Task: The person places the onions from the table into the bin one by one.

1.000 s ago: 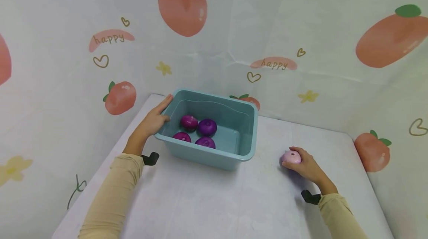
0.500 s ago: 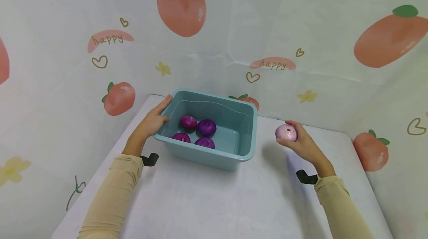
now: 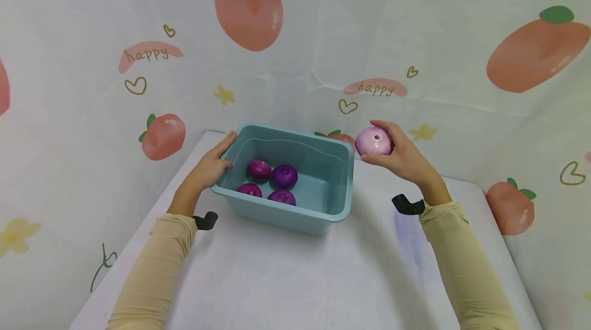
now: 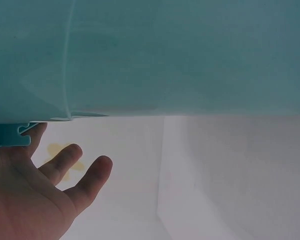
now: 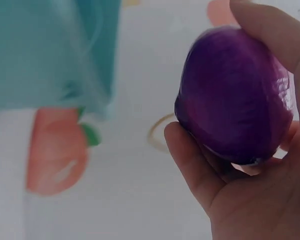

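My right hand [image 3: 404,158] holds a shiny purple-pink onion [image 3: 373,141] raised off the table, just right of the bin. Up close in the right wrist view, the onion [image 5: 232,95] shows a deep purple side between thumb and fingers. At the left end of a blue-green plastic bin [image 3: 281,217], my left hand [image 3: 210,170] grips the rim, thumb over the inside. Fingers of the left hand [image 4: 40,190] spread below the rim outside. Inside the bin lie several purple onions, among them a magenta one [image 3: 260,170] and a dark one [image 3: 284,176].
The bin stands on a white-covered table [image 3: 286,278], near its back edge. Behind and beside it hangs a white cloth [image 3: 304,17] printed with peaches, hearts and flowers. A black wrist mount [image 3: 408,205] sticks out from the right sleeve.
My right hand has lifted the onion off the table and carried it up and left, close to the bin's right end. My left hand stays on the rim.
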Demonstrator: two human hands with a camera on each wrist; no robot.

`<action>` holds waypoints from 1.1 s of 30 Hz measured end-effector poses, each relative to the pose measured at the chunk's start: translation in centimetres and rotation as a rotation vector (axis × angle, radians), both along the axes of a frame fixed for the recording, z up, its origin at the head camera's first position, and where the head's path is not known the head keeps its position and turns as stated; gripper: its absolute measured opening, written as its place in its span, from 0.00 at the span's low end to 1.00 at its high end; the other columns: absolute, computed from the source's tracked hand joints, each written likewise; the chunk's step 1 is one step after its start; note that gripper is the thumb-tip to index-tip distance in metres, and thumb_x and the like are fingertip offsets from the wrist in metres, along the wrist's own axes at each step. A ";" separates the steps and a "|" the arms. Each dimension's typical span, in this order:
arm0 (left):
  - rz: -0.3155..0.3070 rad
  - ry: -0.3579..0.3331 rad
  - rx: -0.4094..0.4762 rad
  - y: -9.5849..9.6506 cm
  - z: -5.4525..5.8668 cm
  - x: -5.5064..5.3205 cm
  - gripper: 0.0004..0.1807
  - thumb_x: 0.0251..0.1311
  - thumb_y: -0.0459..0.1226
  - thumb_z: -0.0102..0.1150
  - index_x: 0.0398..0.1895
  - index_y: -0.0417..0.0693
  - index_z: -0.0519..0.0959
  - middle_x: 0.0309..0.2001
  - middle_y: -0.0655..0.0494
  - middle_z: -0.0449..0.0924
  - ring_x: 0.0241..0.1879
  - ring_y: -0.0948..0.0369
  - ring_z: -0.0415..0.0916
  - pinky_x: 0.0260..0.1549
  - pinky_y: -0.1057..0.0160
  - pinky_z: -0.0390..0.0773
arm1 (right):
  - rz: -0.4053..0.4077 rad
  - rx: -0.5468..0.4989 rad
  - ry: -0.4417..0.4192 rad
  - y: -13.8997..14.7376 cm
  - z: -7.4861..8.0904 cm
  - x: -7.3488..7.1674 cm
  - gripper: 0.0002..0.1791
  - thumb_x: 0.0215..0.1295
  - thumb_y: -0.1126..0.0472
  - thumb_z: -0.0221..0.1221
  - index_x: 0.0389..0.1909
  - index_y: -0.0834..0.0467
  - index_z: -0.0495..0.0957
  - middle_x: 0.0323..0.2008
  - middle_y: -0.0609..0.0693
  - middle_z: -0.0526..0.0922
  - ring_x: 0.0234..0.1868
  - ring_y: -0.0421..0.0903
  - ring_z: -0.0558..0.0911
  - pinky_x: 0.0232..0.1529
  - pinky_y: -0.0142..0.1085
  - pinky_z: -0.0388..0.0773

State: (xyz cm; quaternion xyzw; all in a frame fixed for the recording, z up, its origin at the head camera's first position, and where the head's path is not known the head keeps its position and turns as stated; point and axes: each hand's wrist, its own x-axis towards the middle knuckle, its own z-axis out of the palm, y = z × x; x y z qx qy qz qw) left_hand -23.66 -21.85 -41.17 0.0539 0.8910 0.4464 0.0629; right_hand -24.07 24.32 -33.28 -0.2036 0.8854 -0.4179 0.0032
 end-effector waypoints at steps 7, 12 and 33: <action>-0.002 0.013 -0.005 -0.1 0.3 0.0 0.44 0.65 0.30 0.44 0.83 0.62 0.46 0.84 0.61 0.38 0.84 0.45 0.35 0.76 0.30 0.43 | 0.062 -0.016 0.000 -3.7 3.9 -2.0 0.42 0.60 0.55 0.72 0.74 0.49 0.64 0.64 0.53 0.76 0.58 0.48 0.77 0.51 0.28 0.78; -0.001 0.003 -0.001 -0.3 0.2 -0.2 0.44 0.66 0.30 0.44 0.83 0.65 0.45 0.84 0.63 0.38 0.84 0.46 0.35 0.76 0.30 0.43 | 0.115 -0.039 0.012 -6.6 4.0 -3.9 0.41 0.59 0.54 0.71 0.73 0.47 0.66 0.65 0.50 0.75 0.59 0.49 0.78 0.59 0.44 0.78; -0.003 0.007 0.037 -0.1 0.0 -0.4 0.44 0.64 0.29 0.45 0.83 0.61 0.48 0.84 0.61 0.39 0.84 0.47 0.35 0.77 0.31 0.43 | 0.364 0.064 -0.151 -19.4 -3.0 -7.5 0.41 0.59 0.50 0.69 0.73 0.55 0.67 0.65 0.54 0.75 0.59 0.50 0.77 0.60 0.44 0.78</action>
